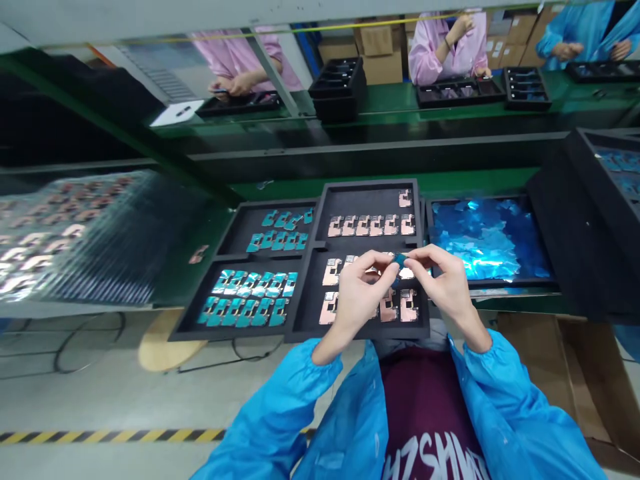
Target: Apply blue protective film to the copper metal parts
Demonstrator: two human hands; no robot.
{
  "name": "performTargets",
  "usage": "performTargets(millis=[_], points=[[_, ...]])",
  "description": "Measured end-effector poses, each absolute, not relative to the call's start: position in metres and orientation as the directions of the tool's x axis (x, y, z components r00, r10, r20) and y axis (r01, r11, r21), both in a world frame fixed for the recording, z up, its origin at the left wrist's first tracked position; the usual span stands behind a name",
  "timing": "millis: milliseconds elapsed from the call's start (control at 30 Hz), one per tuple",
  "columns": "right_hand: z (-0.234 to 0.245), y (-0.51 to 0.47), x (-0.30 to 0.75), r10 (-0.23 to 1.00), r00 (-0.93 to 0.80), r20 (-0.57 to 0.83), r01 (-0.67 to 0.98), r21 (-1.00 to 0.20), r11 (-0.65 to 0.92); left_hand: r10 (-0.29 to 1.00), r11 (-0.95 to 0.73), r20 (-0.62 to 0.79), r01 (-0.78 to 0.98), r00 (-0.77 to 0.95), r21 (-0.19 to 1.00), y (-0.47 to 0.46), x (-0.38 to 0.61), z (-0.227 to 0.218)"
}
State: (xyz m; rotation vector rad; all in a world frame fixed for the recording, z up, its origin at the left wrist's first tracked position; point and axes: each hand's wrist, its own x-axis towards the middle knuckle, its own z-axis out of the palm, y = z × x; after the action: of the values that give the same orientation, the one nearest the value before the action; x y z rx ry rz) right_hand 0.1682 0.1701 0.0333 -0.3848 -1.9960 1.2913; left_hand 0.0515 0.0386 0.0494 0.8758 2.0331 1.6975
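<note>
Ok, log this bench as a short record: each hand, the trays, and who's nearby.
Left hand: pinching blue piece
Right hand: pinching the same piece
Under hands: copper plates in black tray
Left of them: teal-topped plates
Right of them: bin of blue film
Across the line: two people in pink smocks, one in a blue smock
</note>
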Motion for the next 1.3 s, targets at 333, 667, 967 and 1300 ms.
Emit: performTargets(millis=[333, 667, 967, 1300], points=[[0.024, 0.167, 0.167, 0.481, -0.609, 0.630, -0.097, -0.661, 0.744, 0.671, 0.048, -0.061, -0.039, -0.739, 0.998, 0.028, 0.056, 0.043], [0.027, 0.165, 0.176, 0.251, -0.578, 0.776, -0.034, -0.330, 0.943, 0.721, -0.029, -0.275, -0.424, -0.636, 0.905, 0.023, 0.050, 0.034], [0.030, 0.162, 0.183, 0.066, -0.637, 0.768, -0.141, -0.201, 0.969, 0.704, -0.144, -0.321, -0.570, -0.634, 0.809, 0.023, 0.036, 0.036], [0.002, 0.180, 0.193, 0.367, -0.597, 0.713, -0.077, -0.507, 0.859, 0.585, -0.037, -0.259, -0.344, -0.769, 0.938, 0.032, -0.031, 0.046]])
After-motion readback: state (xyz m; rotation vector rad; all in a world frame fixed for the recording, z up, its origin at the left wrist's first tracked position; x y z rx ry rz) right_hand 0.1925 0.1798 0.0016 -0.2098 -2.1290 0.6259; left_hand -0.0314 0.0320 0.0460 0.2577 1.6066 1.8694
